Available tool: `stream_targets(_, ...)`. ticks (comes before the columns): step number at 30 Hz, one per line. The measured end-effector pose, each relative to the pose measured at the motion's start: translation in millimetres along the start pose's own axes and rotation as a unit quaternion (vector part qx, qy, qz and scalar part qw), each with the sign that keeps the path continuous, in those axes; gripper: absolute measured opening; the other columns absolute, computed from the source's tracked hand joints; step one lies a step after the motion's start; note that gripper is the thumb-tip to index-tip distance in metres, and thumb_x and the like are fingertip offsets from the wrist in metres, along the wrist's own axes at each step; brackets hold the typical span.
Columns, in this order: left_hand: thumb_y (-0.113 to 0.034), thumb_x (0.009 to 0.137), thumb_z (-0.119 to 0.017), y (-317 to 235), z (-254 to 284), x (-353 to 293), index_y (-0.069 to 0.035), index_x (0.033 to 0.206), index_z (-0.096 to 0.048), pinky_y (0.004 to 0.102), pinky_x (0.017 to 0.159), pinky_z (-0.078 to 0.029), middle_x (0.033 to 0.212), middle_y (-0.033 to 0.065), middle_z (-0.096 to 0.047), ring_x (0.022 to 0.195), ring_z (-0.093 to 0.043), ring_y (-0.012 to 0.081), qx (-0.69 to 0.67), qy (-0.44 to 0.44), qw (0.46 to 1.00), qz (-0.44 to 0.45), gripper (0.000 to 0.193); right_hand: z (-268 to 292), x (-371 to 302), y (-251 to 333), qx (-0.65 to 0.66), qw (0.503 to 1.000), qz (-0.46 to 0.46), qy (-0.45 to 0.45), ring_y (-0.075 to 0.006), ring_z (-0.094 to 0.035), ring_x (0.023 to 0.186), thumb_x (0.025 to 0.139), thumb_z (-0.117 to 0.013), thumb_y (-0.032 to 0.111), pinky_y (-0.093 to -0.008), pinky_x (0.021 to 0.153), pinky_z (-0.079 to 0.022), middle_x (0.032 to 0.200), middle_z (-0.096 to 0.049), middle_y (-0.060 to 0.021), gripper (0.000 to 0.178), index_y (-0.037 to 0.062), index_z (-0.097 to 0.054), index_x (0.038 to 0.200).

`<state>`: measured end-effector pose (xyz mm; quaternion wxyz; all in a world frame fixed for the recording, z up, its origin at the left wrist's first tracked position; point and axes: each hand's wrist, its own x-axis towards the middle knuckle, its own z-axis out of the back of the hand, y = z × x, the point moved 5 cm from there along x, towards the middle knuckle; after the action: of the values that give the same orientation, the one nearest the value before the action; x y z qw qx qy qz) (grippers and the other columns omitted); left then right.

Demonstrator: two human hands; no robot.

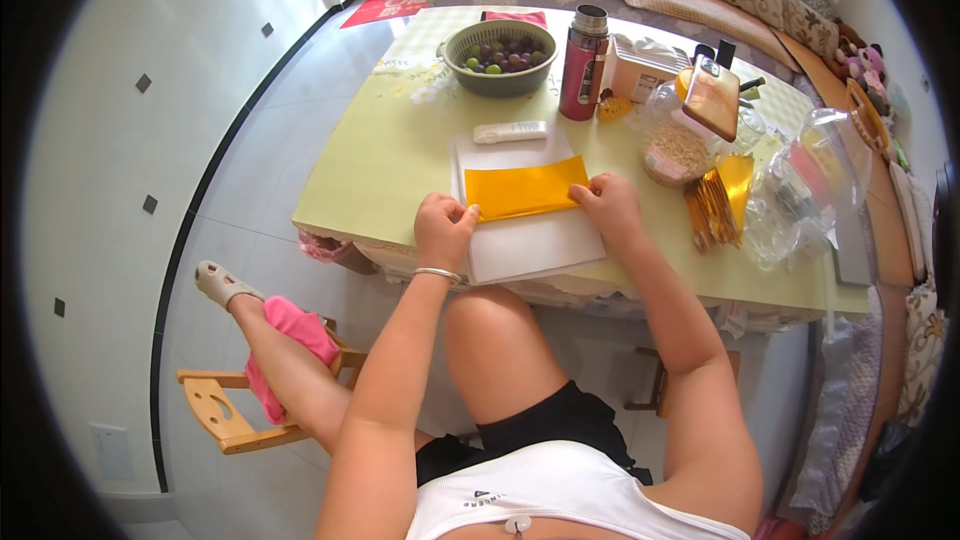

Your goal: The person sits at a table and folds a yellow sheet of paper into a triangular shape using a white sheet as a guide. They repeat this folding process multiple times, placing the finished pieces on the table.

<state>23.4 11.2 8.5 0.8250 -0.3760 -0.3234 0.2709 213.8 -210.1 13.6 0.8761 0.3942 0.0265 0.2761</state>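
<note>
A strip of shiny gold paper (pixel 525 190) lies level over a stack of white paper (pixel 535 250) at the table's near edge. My left hand (pixel 445 230) pinches the strip's left end between thumb and fingers. At the strip's right end, my right hand (pixel 610 208) grips the corner the same way. Just beyond the strip rests a white, stick-shaped object (pixel 510 132), perhaps a glue or tape dispenser. To the right of my right hand is a pile of folded gold paper pieces (pixel 712 212).
A green basket of grapes (pixel 498 70) stands at the back beside a red thermos (pixel 584 65). Rightward are a tissue box (pixel 645 65), a clear jar (pixel 672 145) with a phone (pixel 712 98) leaning above it, and a clear plastic bag (pixel 800 195). A wooden stool (pixel 222 410) stands left.
</note>
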Motion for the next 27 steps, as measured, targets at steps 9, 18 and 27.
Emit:
stream_targets(9,-0.012,0.075,-0.078,-0.1,-4.7,-0.5,0.002,0.064,-0.062,0.0391,0.078,-0.05,0.085,0.0147,-0.06,0.081,-0.06,0.0294,0.085,-0.045,0.994,-0.06,0.024,-5.6,-3.3,12.2,-0.151,0.986,0.021,-0.064,-0.0295,-0.062,0.09,0.082,-0.077,0.041,-0.0421,0.076,-0.052,0.088,-0.068,-0.0094,0.036,0.0051,-0.073,0.075)
stream_targets(18,-0.01,0.073,-0.079,-3.9,-8.8,-0.3,-0.001,0.059,-0.057,0.0411,0.078,-0.05,0.085,0.0156,-0.058,0.082,-0.059,0.0314,0.116,-0.071,0.988,-0.069,0.027,-8.0,-2.1,13.2,-0.183,0.98,0.017,-0.077,-0.0293,-0.063,0.09,0.083,-0.075,0.044,-0.0424,0.073,-0.053,0.087,-0.067,-0.0089,0.039,0.0059,-0.074,0.075)
stream_targets(27,-0.008,0.073,-0.078,-1.1,-9.4,-0.3,-0.002,0.058,-0.055,0.0425,0.08,-0.049,0.085,0.0158,-0.058,0.083,-0.058,0.0328,0.121,-0.069,0.988,-0.074,0.028,-12.6,1.6,9.1,-0.202,0.976,0.024,-0.078,-0.0289,-0.063,0.09,0.084,-0.073,0.045,-0.0421,0.071,-0.055,0.087,-0.067,-0.0089,0.038,0.0071,-0.074,0.077)
